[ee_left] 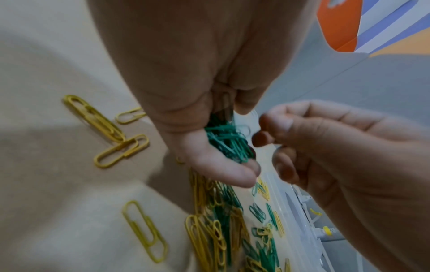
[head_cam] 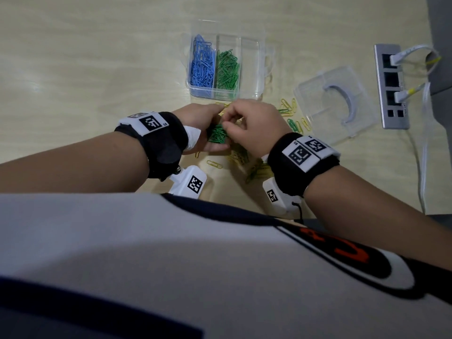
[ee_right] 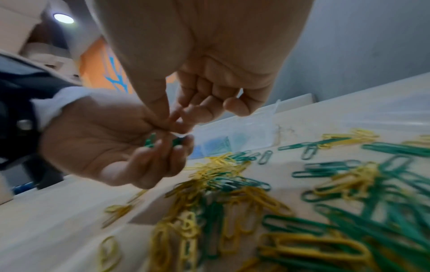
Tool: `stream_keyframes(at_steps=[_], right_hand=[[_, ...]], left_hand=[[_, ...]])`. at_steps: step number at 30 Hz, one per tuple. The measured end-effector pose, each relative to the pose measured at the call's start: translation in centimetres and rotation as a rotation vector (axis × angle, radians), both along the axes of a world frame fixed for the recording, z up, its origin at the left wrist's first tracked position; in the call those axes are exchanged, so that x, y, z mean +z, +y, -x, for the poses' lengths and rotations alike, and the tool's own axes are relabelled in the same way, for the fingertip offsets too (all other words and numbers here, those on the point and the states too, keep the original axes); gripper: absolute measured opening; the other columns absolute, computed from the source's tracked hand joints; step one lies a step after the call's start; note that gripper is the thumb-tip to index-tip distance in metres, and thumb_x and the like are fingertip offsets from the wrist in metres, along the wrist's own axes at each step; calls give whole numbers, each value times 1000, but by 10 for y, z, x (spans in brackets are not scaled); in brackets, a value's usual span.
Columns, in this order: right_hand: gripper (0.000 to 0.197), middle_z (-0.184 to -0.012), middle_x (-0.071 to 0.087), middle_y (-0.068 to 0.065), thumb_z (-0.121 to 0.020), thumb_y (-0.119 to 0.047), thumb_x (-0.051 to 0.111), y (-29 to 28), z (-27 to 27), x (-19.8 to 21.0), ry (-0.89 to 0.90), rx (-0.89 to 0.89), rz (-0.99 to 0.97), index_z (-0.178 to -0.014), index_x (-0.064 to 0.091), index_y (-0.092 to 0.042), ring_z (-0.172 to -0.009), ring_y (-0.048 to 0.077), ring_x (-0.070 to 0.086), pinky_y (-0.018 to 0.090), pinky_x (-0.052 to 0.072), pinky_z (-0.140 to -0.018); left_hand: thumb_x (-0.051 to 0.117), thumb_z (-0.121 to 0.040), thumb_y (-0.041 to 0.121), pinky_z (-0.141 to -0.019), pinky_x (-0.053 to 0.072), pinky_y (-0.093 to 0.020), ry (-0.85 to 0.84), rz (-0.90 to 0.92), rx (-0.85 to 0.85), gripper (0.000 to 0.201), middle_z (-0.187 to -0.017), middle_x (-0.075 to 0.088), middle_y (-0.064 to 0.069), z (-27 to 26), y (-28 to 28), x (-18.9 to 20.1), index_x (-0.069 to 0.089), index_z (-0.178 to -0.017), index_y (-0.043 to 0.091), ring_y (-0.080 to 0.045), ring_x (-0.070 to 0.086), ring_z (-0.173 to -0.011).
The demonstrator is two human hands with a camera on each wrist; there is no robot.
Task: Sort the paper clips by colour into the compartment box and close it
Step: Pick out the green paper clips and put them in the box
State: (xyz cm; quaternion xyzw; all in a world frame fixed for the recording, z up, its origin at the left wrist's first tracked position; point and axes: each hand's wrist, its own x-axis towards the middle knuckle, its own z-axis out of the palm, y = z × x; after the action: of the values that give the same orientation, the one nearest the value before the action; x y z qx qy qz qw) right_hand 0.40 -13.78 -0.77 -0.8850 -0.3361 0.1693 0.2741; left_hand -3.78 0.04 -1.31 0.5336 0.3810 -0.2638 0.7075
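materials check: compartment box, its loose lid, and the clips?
Compartment box: looks like clear rigid plastic, glossy; the table grain and the contents show through its walls.
Lid: same clear plastic by the look, with an opaque grey curved piece on it, material unclear.
Paper clips: bent wire shape with a matte solid colour, likely coated metal; the core does not show.

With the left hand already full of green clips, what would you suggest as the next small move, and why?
Probably carry the left hand to the compartment box and tip its bunch of green clips into the middle compartment. That compartment already holds green clips, the blue ones sit beside it, and the right hand is at the bunch, fingers curled. Many green and yellow clips remain mixed on the table.
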Motion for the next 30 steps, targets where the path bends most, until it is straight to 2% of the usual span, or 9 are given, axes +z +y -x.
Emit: stream_keyframes(at_steps=[2,4,7,10,13,16,19,24,30], right_hand=[[14,-97,62,-2,-89,-20,54,-7,-12,-3,-44,-95,70,-98,65,-19,-83,11,53,23,39,-74],[27,-115,59,3,-91,-13,50,-14,-25,-6,-83,-112,223,-113,63,-18,-99,19,55,28,43,-86],[57,-138,48,4,-85,3,49,-15,-36,-13,-125,76,442,-137,46,-22,-120,28,49,42,42,-100],[59,-145,41,1,-90,-3,46,-10,-39,-23,-244,215,520,-143,35,-24,-123,30,44,45,40,-98],[52,-135,47,4,-89,-8,51,-10,-43,-28,-306,235,553,-138,43,-21,-118,30,45,42,40,-94],[34,-116,56,6,-88,-11,55,-12,-46,-28,-365,241,572,-121,58,-16,-107,29,50,38,41,-87],[23,-110,59,7,-91,-15,52,-14,-47,-26,-359,228,611,-113,60,-14,-104,29,53,38,40,-88],[26,-108,60,9,-92,-25,47,-15,-43,-28,-306,121,629,-112,59,-12,-99,30,57,41,39,-90],[26,-100,59,9,-88,-30,50,-16,-41,-20,-189,45,652,-104,59,-12,-91,30,58,38,40,-82]], left_hand=[[35,-101,39,-51,56,-25,55,54,-7,42,-69,60,-9,0,2,1,58,-87,7,-16,61,-56],[30,-101,43,-52,56,-23,75,71,-20,51,-64,60,-9,0,5,1,58,-81,6,-15,59,-55],[29,-101,44,-57,56,-25,71,104,0,55,-64,61,-11,2,9,1,60,-79,4,-17,59,-56],[29,-101,45,-61,57,-28,80,110,19,58,-64,61,-12,2,12,1,61,-79,2,-19,59,-59],[28,-101,46,-61,57,-28,83,97,6,58,-66,61,-12,1,13,2,60,-79,3,-18,60,-57],[28,-101,46,-59,57,-28,91,83,-2,58,-69,60,-12,-2,13,4,60,-79,4,-17,60,-55],[28,-101,47,-61,57,-28,94,80,-6,58,-71,60,-11,-4,13,4,60,-79,4,-16,60,-54],[28,-101,47,-58,57,-28,92,66,-11,57,-68,60,-10,-5,12,3,60,-78,4,-16,60,-53],[28,-100,47,-56,58,-28,96,70,-6,59,-67,61,-12,-7,13,1,62,-80,3,-17,61,-52]])
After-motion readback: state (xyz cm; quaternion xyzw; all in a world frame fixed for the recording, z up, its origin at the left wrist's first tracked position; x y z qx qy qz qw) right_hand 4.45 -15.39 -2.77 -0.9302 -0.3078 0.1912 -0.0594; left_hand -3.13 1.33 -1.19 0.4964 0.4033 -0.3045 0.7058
